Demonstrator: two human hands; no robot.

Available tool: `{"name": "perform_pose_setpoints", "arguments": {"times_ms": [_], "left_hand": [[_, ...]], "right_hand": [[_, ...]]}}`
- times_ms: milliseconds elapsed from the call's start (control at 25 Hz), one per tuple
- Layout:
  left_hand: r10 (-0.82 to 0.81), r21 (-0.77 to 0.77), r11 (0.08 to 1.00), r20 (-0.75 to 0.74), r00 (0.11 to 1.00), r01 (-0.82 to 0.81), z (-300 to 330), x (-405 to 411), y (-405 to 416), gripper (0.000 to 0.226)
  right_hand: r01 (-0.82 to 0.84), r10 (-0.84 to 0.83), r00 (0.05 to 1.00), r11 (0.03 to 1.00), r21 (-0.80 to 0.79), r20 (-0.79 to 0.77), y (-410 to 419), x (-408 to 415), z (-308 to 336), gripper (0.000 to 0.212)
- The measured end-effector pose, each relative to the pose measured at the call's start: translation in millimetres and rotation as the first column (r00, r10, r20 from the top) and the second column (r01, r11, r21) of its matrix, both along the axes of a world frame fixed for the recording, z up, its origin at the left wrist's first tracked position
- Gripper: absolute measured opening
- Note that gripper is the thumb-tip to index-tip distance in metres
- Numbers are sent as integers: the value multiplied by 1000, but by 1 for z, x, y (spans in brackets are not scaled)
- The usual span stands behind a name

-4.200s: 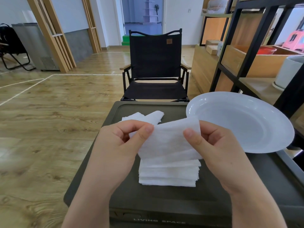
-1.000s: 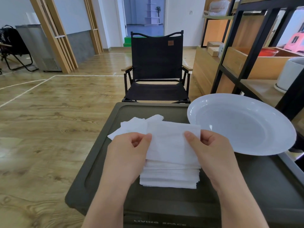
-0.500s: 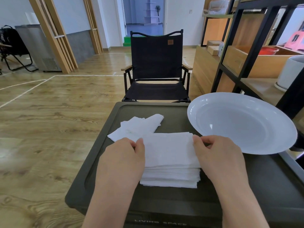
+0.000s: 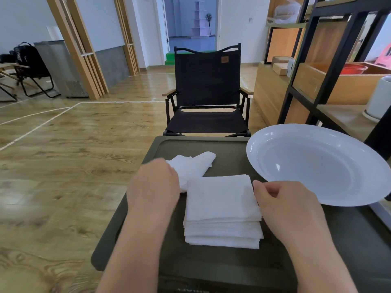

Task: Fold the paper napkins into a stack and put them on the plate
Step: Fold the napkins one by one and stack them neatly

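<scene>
Folded napkin stack point(image 4: 223, 210) on dark surface point(image 4: 338, 240), near-left of white plate point(image 4: 317, 163) — right hand point(image 4: 289, 205) loosely curled beside it, left hand point(image 4: 153, 185) on loose napkins point(image 4: 193, 166), fingers hidden — cannot tell.

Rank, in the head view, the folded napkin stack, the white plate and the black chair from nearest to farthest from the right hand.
From the right hand:
1. Folded napkin stack, touching the hand's fingers on its left.
2. White plate, just beyond and to the right, on the dark table's far right.
3. Black chair, on the floor past the table's far edge.
</scene>
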State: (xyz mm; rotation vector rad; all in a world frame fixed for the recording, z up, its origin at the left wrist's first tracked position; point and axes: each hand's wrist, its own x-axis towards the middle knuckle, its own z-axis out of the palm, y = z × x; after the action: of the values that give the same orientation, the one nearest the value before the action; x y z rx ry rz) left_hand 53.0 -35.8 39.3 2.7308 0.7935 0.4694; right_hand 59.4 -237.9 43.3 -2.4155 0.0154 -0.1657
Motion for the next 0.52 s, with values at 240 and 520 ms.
{"name": "perform_pose_setpoints", "arguments": {"times_ms": [240,520], "left_hand": [[-220,-194,968,-340,915,160,-9,51,28,38],[-130,-105,987,-46,990,125,-4,48,18,14]], "right_hand": [[-10,11,1000,997,80,-9,-6,2,4,38],[-68,74,997,976,207,-22,-9,4,1,23]]}}
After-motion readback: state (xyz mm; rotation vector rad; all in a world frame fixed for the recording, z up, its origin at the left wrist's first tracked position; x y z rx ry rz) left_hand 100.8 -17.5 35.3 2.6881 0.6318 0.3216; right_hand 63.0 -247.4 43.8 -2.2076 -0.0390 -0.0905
